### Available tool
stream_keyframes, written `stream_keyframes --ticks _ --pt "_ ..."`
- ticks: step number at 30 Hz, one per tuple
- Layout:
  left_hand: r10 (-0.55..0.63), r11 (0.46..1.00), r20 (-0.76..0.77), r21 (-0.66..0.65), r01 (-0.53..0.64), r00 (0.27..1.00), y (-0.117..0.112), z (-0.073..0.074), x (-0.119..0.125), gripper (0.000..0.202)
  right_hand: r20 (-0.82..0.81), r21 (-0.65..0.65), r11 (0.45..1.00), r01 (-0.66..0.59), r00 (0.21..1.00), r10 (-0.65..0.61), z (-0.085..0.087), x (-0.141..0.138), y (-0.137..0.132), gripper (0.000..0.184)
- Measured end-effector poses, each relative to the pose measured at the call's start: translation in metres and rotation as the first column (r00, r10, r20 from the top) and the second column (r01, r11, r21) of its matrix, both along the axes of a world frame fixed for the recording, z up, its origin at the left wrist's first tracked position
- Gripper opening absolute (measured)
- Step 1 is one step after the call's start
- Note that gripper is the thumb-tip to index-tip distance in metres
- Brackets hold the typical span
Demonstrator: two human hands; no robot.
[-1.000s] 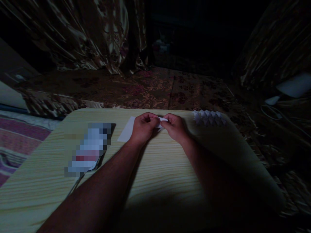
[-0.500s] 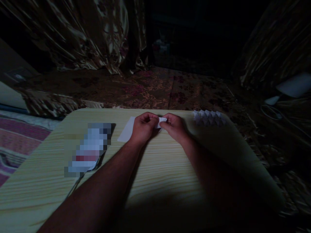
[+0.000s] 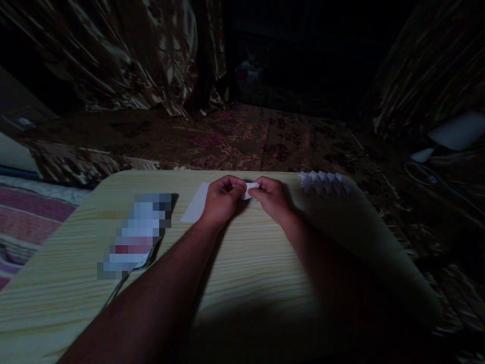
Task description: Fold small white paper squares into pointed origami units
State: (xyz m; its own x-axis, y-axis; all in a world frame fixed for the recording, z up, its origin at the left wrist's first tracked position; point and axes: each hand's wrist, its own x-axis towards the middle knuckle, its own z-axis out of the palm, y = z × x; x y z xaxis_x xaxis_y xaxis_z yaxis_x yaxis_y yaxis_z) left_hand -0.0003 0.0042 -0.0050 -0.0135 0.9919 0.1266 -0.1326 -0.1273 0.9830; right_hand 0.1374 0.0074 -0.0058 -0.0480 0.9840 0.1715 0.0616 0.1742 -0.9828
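Between my two hands is a small folded piece of white paper [image 3: 251,190], near the far edge of the table. My left hand [image 3: 224,198] pinches its left side with thumb and fingers. On the other side, my right hand [image 3: 271,197] grips it, the thumb lying along the front. Fingertips hide part of the folds. A flat white sheet of paper [image 3: 194,205] lies just left of my left hand, partly covered by it. To the right of my right hand stand several small pointed folded paper pieces [image 3: 326,183] in two rows.
A blurred-out, phone-like object [image 3: 140,227] with a cable lies on the left of the wooden table [image 3: 242,263]. Beyond the far edge is a patterned cloth surface [image 3: 227,136] below dark curtains [image 3: 166,55]. A white lamp-like object [image 3: 456,132] with a cord is at the right.
Both hands stay in almost the same place with the paper between them. The folded paper shows slightly more of its left part. The whole view has shifted a little.
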Motion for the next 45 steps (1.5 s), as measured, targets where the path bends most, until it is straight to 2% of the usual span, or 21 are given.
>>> stream_keyframes --ticks 7,13,23,29,35,39,42,45 --pt "-0.027 0.999 -0.025 0.033 0.028 0.999 -0.001 0.001 0.000 0.018 0.028 0.041 0.999 0.009 1.000 -0.010 -0.002 0.000 0.000 0.012" --pt "-0.046 0.999 -0.026 0.024 0.046 0.999 -0.001 0.000 -0.002 0.018 -0.022 0.036 0.999 0.014 1.000 -0.013 -0.006 0.000 0.002 0.013" --pt "-0.055 0.998 -0.036 0.014 0.055 0.998 0.000 0.001 -0.001 0.015 0.044 0.068 0.996 0.066 0.997 -0.069 0.001 -0.001 -0.002 0.014" --pt "-0.033 0.999 -0.026 -0.006 0.033 0.999 -0.001 0.000 -0.001 0.017 0.044 0.074 0.997 0.032 0.998 -0.035 -0.001 -0.001 -0.002 0.009" --pt "-0.065 0.997 -0.049 0.030 0.066 0.997 0.001 -0.003 -0.001 0.016 0.064 0.069 0.996 0.055 0.996 -0.059 0.000 0.001 -0.001 0.015" --pt "-0.010 0.999 -0.047 0.038 0.012 0.999 0.001 -0.002 0.000 0.017 0.052 0.057 0.997 0.056 0.997 -0.059 0.008 0.001 -0.005 0.032" --pt "0.066 0.998 -0.014 0.024 -0.065 0.998 0.002 0.000 0.000 0.017 -0.053 0.014 1.000 -0.015 0.998 0.015 0.009 0.002 -0.005 0.028" --pt "0.094 0.996 0.029 -0.005 -0.094 0.995 0.002 0.001 0.000 0.018 -0.113 -0.029 0.997 -0.070 0.991 0.066 0.004 0.003 -0.002 0.025"
